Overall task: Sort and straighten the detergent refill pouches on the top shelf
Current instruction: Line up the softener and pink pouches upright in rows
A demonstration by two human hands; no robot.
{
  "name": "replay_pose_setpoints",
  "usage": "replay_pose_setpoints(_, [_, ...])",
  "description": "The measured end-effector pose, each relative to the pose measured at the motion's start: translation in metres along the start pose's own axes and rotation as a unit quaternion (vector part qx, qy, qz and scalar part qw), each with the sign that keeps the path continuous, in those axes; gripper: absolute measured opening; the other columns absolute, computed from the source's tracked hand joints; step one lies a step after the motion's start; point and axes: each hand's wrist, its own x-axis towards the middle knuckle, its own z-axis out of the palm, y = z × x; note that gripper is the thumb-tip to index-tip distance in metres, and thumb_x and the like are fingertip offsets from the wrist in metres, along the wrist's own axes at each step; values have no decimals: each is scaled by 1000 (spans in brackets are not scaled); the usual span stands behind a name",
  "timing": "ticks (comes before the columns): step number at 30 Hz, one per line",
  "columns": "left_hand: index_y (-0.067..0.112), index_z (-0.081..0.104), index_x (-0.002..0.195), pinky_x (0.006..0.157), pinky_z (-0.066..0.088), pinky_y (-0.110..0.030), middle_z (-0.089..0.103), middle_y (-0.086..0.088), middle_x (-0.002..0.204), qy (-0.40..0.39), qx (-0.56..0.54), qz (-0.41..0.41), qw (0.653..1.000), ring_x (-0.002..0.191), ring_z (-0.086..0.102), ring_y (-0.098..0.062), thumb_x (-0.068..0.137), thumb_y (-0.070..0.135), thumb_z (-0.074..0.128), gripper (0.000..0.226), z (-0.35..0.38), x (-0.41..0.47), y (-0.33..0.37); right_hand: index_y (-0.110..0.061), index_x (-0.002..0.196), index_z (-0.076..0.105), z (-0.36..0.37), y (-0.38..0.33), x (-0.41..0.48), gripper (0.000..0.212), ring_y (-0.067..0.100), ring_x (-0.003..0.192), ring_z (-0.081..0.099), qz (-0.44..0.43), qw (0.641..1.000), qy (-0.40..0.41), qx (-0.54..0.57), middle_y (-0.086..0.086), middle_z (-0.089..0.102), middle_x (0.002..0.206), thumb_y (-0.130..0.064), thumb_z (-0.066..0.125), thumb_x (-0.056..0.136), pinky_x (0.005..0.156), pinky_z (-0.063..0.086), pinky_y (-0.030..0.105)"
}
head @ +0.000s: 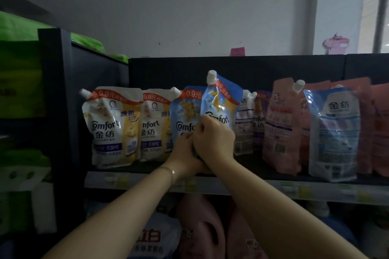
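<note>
Gripping the blue pouch (221,101) low with left hand (184,150) and right hand (214,139); likely soft, sloshy, top-heavy, so support near mid-body.

Two white-and-yellow Comfort pouches (111,126) are standing at the left end. Three blue ones are showing: a standing blue Comfort pouch (185,115), a raised blue pouch (221,101) and a back-facing blue pouch (334,132). Two purple-toned pouches (261,120) are sitting between. Pink pouches (282,126) are overlapping, at least three. Two pink bottles (200,227) are standing below.
</note>
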Motion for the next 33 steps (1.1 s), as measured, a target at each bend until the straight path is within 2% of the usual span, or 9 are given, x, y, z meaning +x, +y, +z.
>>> replay_pose_setpoints(3, [26,59,86,63,47,-21,63,9,81,6,-34,-72,997,82,61,-12,69,15,79,29,-5,-6,-8,-15,67,45,9,-2,0,26,20,53,45,-36,998,-51,-4,2,52,61,-15,46,93,45,24,28])
replay_pose_setpoints(8, [24,54,112,88,54,-40,63,2,108,28,-153,-136,978,105,60,-21,63,5,81,59,2,-14,-18,-16,72,36,18,7,1,28,23,55,43,-117,984,-131,13,-4,38,61,-19,50,96,46,23,29])
replay_pose_setpoints(10, [14,51,124,84,55,-28,62,0,111,57,-166,-127,976,108,59,-21,71,-2,76,61,8,-16,-25,-15,82,38,16,8,3,22,25,67,50,-138,969,-203,-2,-1,44,75,-27,46,99,52,31,32])
replay_pose_setpoints(13, [3,48,120,72,50,-15,58,-6,106,107,-119,-77,984,95,58,-16,88,-8,58,35,16,-23,-28,-14,105,48,7,10,-3,17,28,91,54,-196,947,-255,26,4,51,106,-29,49,96,73,47,40])
replay_pose_setpoints(16, [30,40,120,78,52,-19,56,2,113,146,-121,-60,980,100,59,-6,89,-2,61,50,17,-21,-35,-19,122,48,2,31,-12,39,31,114,51,-275,941,-173,-97,9,48,129,-34,57,88,90,47,45])
replay_pose_setpoints(21, [18,23,136,78,52,-15,50,5,127,142,-168,-70,973,110,58,-3,77,0,76,81,16,-24,-42,-27,154,7,-2,71,-20,88,35,146,10,-244,923,-218,-203,10,6,161,-72,30,82,110,23,49])
replay_pose_setpoints(25, [20,11,148,113,30,-33,24,-11,152,169,55,32,984,141,24,-19,79,33,74,94,13,-30,-53,-33,141,-35,5,77,-19,111,29,140,-31,-253,908,-273,-193,4,-39,149,-81,34,68,112,-14,43])
replay_pose_setpoints(29, [23,-2,154,120,-5,-31,-6,0,162,129,330,162,921,148,-8,-16,82,61,50,96,-14,-21,-60,-35,135,-42,12,77,-12,115,27,136,-40,-255,901,-295,-190,3,-51,140,-85,33,65,109,-22,42])
replay_pose_setpoints(33, [15,1,154,117,1,-34,-8,1,162,53,448,225,864,149,-4,-16,85,73,29,94,-26,-2,-72,-33,136,-43,15,81,-5,115,25,135,-41,-276,895,-301,-181,4,-50,142,-90,25,63,107,-25,44])
